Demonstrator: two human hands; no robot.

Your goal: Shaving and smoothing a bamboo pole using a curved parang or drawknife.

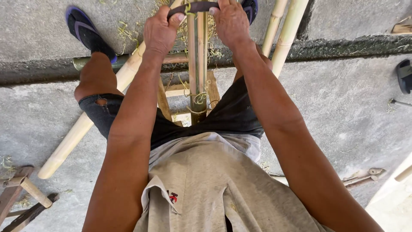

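While both arms stretch straight forward over a grey shirt (214, 184) with a small red mark on its chest pocket, the left hand (161, 32) and right hand (231, 23) clench the ends of a dark blade (194, 7), set across an upright split bamboo strip (197, 64) between the knees.

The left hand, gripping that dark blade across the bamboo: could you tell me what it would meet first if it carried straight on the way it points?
The left hand points away from the body, toward the picture's top. Just ahead lie pale bamboo shavings on the concrete floor, likely met first, though depth is unclear.
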